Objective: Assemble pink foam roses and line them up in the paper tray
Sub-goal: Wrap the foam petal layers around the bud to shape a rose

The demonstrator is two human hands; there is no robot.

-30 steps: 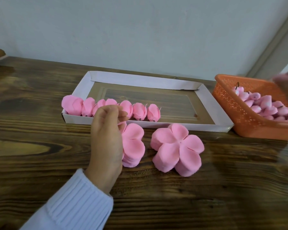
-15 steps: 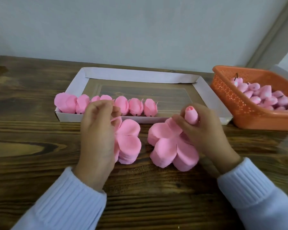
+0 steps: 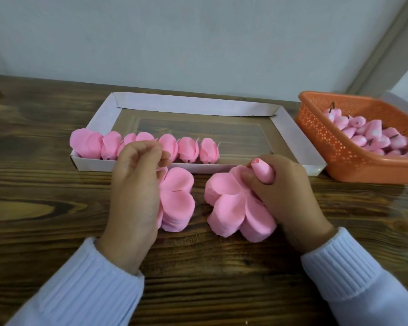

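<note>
**Inspector:** State of the grips?

**Assessor:** The right hand (image 3: pixel 283 194) is wrapped firmly round a bud (image 3: pixel 263 171), whose rolled tip shows above the fingers. The left hand (image 3: pixel 137 184) has its fingers curled over the far edge of the left stack (image 3: pixel 177 198). Whether it has a petal sheet pinched I cannot tell, because the fingertips cover that spot.

**Inspector:** Where do the parts lie, measured from those grips?

**Assessor:** The right stack (image 3: pixel 231 205) lies under the right hand and inward of it, touching it. The roses (image 3: pixel 186 149) stand in a row just beyond the left knuckles, against the near wall of the tray (image 3: pixel 198 107). The row ends beyond the gap between the two hands. The basket (image 3: pixel 316 128) of spare buds sits well out past the right hand.

**Inspector:** Which step is in hand?

**Assessor:** In my judgement, one sheet is being freed to fit round the bud.

**Inspector:** Recommendations?

**Assessor:**
- Lift the top sheet only. Foam sheets likely cling, so fan the edge with the thumb first.
- Hold the bud low and lightly, so the rolled tip is not crushed.
- The bud's base is hidden in the fist. Expose it before centring it on the sheet.
- Keep the rest of the stack flat on the table (image 3: pixel 57 208).
- Set the finished rose touching the last one in the row.
</note>
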